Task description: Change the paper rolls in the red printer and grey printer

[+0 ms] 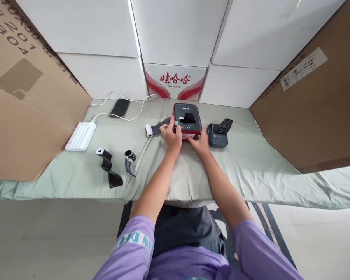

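A red thermal printer [187,122] with a black top stands on the cloth-covered table, held between both hands. My left hand [172,135] is closed around its near left corner, fingers along the side. My right hand [200,143] grips the near right corner, with the thumb on the front face. Just right of it sits a small dark grey printer [217,138] with a dark strip sticking up from it. A paper roll [148,130] with a dark unwound strip lies left of the red printer, partly hidden behind my left hand.
Two more rolls, one with a long black tail [106,163] and a shorter black roll [129,156], lie at front left. A white power bank [81,136] has a cable near a black phone [120,107]. Cardboard boxes flank both sides; white boxes [175,80] line the back.
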